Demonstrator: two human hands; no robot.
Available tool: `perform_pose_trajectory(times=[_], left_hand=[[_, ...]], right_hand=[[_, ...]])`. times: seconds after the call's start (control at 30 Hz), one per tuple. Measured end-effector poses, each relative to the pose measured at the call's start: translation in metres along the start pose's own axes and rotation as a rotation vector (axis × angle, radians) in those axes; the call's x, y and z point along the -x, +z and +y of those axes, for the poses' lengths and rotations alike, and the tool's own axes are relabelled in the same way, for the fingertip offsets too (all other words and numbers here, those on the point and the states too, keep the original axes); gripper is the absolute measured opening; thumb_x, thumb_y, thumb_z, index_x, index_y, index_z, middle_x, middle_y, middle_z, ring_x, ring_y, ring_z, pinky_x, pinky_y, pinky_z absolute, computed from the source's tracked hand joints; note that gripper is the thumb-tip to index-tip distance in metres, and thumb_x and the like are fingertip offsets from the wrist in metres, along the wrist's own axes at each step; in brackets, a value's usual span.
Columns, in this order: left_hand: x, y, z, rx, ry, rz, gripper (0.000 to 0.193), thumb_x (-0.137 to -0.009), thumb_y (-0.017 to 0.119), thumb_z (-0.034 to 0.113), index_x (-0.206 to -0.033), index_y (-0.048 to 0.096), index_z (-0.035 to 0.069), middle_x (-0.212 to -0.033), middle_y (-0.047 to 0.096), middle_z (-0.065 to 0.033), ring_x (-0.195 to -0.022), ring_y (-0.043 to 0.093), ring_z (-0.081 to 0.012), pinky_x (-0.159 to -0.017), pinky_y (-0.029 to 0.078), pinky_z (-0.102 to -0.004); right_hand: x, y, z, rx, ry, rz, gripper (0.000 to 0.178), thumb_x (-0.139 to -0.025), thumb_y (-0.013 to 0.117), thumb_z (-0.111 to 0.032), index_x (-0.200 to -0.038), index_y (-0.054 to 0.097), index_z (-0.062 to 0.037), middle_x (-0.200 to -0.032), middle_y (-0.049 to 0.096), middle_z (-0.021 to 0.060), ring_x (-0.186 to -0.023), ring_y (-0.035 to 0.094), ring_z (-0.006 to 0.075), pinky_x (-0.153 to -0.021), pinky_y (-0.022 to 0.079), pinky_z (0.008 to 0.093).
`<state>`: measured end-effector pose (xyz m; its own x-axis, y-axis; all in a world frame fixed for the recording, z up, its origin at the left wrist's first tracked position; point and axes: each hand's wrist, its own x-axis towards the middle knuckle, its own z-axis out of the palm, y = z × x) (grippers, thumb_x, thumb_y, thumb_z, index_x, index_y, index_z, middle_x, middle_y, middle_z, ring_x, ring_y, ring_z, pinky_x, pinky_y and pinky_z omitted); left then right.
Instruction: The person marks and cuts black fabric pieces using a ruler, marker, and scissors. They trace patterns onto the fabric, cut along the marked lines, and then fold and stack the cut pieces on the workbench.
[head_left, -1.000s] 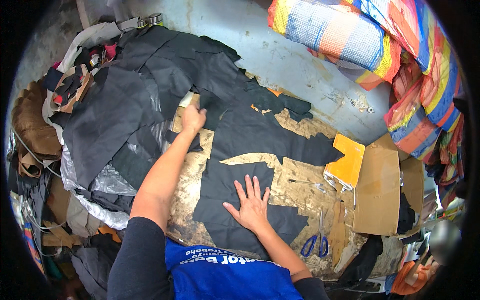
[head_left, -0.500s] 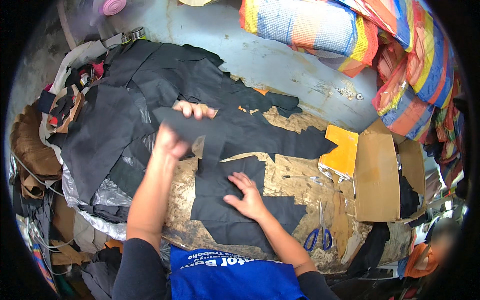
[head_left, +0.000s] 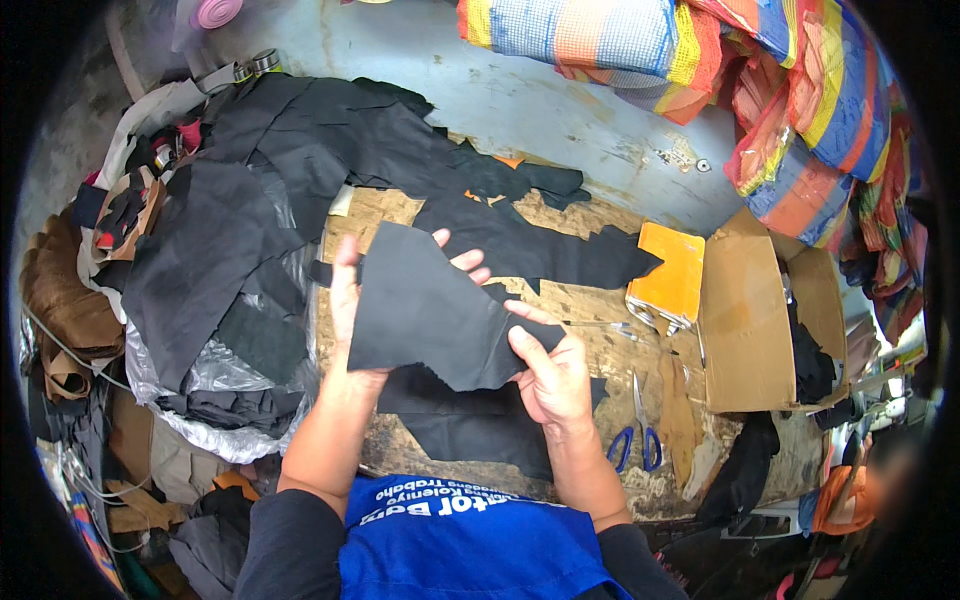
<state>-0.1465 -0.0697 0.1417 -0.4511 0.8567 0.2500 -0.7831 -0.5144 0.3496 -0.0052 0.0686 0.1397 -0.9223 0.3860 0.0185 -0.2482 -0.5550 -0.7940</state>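
I hold up an irregular black leather piece in both hands, above the worktable. My left hand lies beneath it, thumb along the left edge and fingertips showing past the upper right edge; its palm is hidden. At the piece's narrow right end, my right hand pinches it between thumb and fingers. Under my hands, more black leather lies flat on the table. A long, jagged-edged black leather scrap stretches across the table beyond them.
Black hides and clear plastic heap up on the left. Along the right are an orange box, a pen, blue-handled scissors and an open cardboard box. Striped woven sacks bulge in at upper right.
My left hand has brought the leather piece nearer, turning its broad face up. My right hand has risen from the flat leather and taken the piece's right end.
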Motion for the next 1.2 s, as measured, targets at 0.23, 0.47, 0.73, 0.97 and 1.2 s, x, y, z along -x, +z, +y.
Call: perform_pose_trajectory(times=[0.23,0.47,0.73,0.97,1.2], left_hand=[[0.028,0.016,0.02,-0.576,-0.009,0.35,0.039,-0.087,0.059,0.014,-0.119,0.05,-0.007,-0.108,0.061,-0.0176,-0.095,0.063,-0.0231,-0.077,0.054,-0.0353],[0.034,0.018,0.018,-0.679,0.004,0.343,0.025,-0.087,0.058,0.005,-0.11,0.057,-0.005,-0.1,0.065,-0.0104,-0.088,0.063,-0.0161,-0.078,0.052,-0.0297],[0.007,-0.03,0.091,-1.771,-0.725,0.216,0.031,-0.076,0.055,0.003,-0.106,0.06,-0.001,-0.096,0.066,-0.0095,-0.088,0.059,-0.0131,-0.081,0.047,-0.0284],[-0.022,-0.118,0.11,-2.405,-1.085,0.389,0.041,-0.072,0.058,0.019,-0.108,0.064,0.002,-0.109,0.062,-0.0223,-0.1,0.061,-0.033,-0.085,0.048,-0.0372],[-0.044,-0.147,0.096,-2.804,-0.442,0.67,0.045,-0.078,0.059,0.017,-0.122,0.056,0.012,-0.132,0.045,-0.0189,-0.128,0.037,-0.0343,-0.1,0.02,-0.0687]], right_hand=[[-0.002,-0.01,-0.008,0.081,-0.079,-0.01,0.028,-0.09,0.055,-0.002,-0.116,0.054,0.0071,-0.096,0.065,0.0137,-0.082,0.065,0.0149,-0.068,0.057,0.0273],[-0.002,-0.023,-0.012,0.189,-0.064,-0.024,0.027,-0.086,0.061,-0.002,-0.112,0.057,0.0063,-0.084,0.064,0.0107,-0.064,0.063,0.0122,-0.05,0.055,0.0248],[0.01,-0.041,0.04,0.323,0.318,-0.141,0.025,-0.086,0.06,0.0,-0.109,0.056,0.0075,-0.082,0.065,0.0124,-0.063,0.066,0.0169,-0.053,0.054,0.0253],[0.016,-0.062,0.074,0.551,0.507,-0.151,0.026,-0.085,0.063,-0.004,-0.108,0.057,0.0076,-0.079,0.066,0.009,-0.066,0.065,0.0122,-0.055,0.051,0.0211],[-0.066,-0.101,0.058,0.818,0.17,-0.009,0.021,-0.081,0.068,-0.009,-0.098,0.063,0.0012,-0.07,0.065,0.0039,-0.06,0.06,0.0081,-0.054,0.049,0.0233]])
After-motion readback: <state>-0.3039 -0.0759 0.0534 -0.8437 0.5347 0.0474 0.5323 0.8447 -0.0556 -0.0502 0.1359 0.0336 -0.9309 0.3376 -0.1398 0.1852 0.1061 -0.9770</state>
